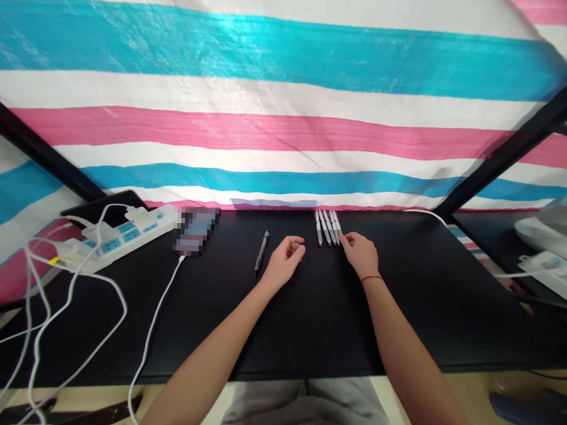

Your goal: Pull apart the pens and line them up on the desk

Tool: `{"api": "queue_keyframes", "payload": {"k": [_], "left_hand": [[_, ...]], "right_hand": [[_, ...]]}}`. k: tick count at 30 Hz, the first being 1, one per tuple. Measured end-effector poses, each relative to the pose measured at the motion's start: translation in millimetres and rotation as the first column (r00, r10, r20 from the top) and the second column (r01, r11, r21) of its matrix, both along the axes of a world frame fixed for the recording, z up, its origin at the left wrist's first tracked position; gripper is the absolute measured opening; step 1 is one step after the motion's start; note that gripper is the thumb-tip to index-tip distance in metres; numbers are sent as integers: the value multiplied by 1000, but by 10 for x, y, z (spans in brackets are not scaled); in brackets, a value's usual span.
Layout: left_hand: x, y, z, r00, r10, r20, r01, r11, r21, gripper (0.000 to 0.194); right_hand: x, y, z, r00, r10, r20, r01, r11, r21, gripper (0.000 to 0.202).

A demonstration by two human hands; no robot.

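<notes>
Several white pens lie side by side near the back of the black table. At the right end of this row, the thumb and fingertips of my right hand are pinched on the lower end of the outermost white pen. My left hand rests between the row and a dark pen, its fingers loosely curled and a gap showing between thumb and fingers. It holds nothing. The dark pen lies alone just left of it.
A phone with a white cable lies left of the dark pen. A white power strip with plugs and tangled cables occupies the left side. Striped sheeting hangs behind. Another power strip sits far right.
</notes>
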State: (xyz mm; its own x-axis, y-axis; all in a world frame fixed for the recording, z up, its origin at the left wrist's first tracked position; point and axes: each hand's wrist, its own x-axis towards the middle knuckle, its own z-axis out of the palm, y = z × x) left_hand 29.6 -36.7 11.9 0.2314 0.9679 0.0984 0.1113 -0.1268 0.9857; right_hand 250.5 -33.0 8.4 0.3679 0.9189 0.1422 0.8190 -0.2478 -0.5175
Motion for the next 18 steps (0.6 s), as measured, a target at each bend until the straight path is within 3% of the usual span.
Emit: {"api": "queue_keyframes", "payload": {"k": [2,4,6,8,9,11,14,18], "left_hand": [[-70,11,86,989,53,-136,-40,994,101,24],[-179,37,188,931,136,-340,-63,974,217,22],[-314,75,274,795,283,-536,-99,933,345,20],[-449,115,324,609,403,-683,-140,902,408,24],[-509,133,334,527,411,-743,-163,908,386,29],[-597,161,330,431,305,-849,-170,952,255,38],[-638,185,293,386,177,-905,-133,982,136,28],[-553,173,266,467,237,-852,-10,965,263,21]], "right_hand": [[3,-3,10,1000,-2,-16,2,1000,1,33],[3,-10,28,999,-9,-42,9,1000,-2,33],[-1,-18,49,997,-19,-70,19,1000,-3,31],[-4,-25,68,995,-31,-93,31,1000,2,27],[-5,-28,75,994,-37,-101,38,999,7,25],[-4,-33,87,993,-48,-108,51,998,25,23],[-14,-42,101,993,-42,-110,53,994,100,21],[-124,-66,115,976,144,-162,-98,959,265,25]]}}
